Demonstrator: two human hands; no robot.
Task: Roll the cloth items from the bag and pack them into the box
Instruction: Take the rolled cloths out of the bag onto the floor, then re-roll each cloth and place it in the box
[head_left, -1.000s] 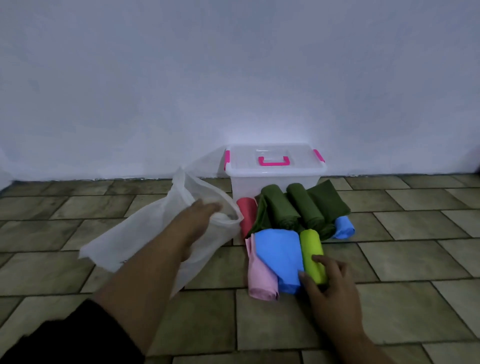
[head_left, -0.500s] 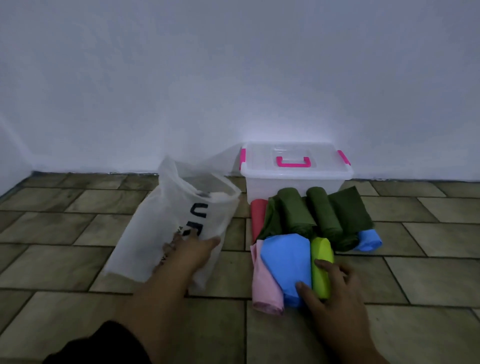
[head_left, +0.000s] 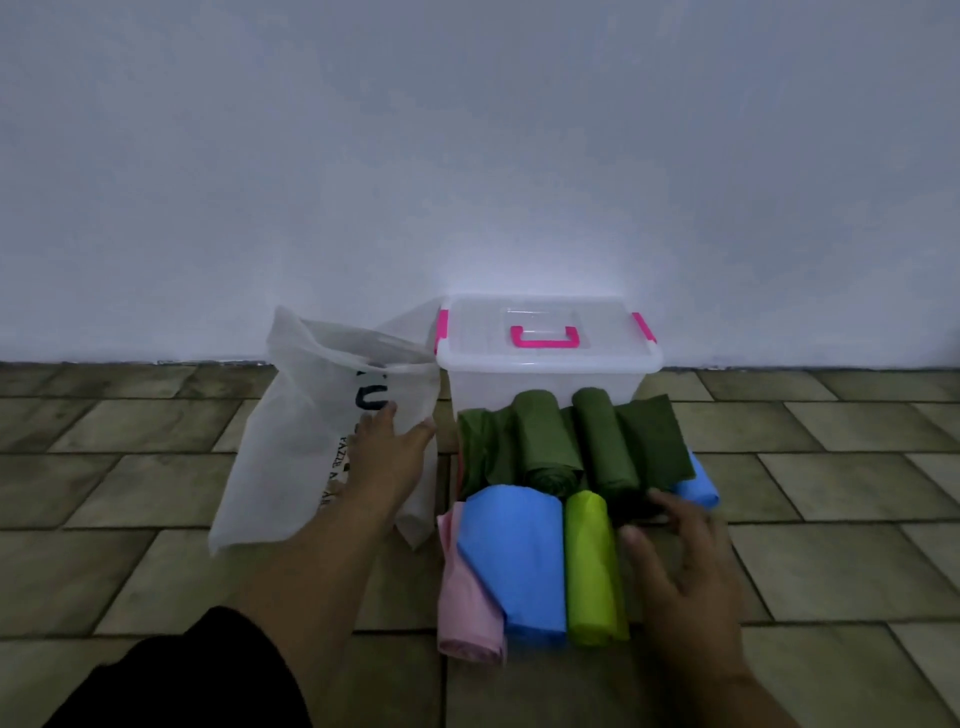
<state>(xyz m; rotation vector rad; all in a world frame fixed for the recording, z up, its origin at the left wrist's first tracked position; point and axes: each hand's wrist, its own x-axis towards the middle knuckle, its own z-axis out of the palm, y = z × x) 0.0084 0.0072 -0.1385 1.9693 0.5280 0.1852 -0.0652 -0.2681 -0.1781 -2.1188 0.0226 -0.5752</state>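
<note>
Bag (head_left: 306, 431), white, upright: left hand (head_left: 387, 454) flat against it, fingers straight. Box (head_left: 545, 364), lidded, by the wall. Rolls (head_left: 550, 447) on the floor before the box; right hand (head_left: 683, 564) spread beside them, holding nothing.

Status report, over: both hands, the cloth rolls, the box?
Left hand open, flat on white bag. Right hand open beside lime roll. Rolls on floor before box. Lid on: blocks packing.

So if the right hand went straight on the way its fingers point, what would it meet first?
Most likely the near end of the dark green roll. The fingertips of the right hand look close to it, though depth is unclear.
</note>
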